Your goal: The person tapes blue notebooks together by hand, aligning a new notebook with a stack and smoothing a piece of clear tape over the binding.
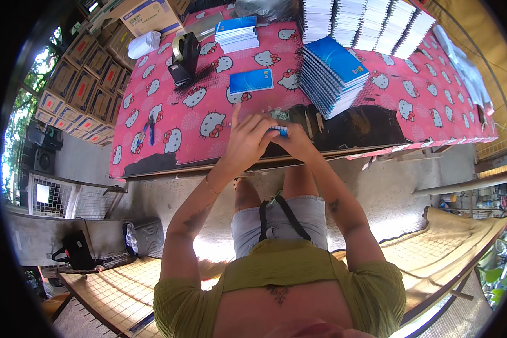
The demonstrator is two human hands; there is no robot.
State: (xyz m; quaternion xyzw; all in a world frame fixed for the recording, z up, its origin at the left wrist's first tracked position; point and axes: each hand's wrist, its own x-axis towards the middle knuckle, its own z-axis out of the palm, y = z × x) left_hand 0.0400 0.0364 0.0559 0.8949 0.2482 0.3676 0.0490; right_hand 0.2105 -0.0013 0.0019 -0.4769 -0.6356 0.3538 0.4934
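Near the table's front edge my two hands meet over a small blue spiral notebook (pixel 279 131), of which only a sliver shows. My right hand (pixel 294 142) is closed round it from the right. My left hand (pixel 248 139) grips from the left with its fingers bent over it, the index finger sticking out forward. Just beyond lies a single blue notebook (pixel 251 81), flat on the pink patterned tablecloth (pixel 169 115). To the right stands a tall stack of blue spiral notebooks (pixel 335 76); a shorter blue-covered stack (pixel 236 35) sits farther back.
A black tape dispenser (pixel 184 59) stands left of the single notebook. Pens (pixel 151 130) lie at the table's left. White spiral-bound pads (pixel 360 25) line the back right. Cardboard boxes (pixel 81 84) are piled beyond the left edge. Dark torn patches (pixel 372 127) mark the front edge.
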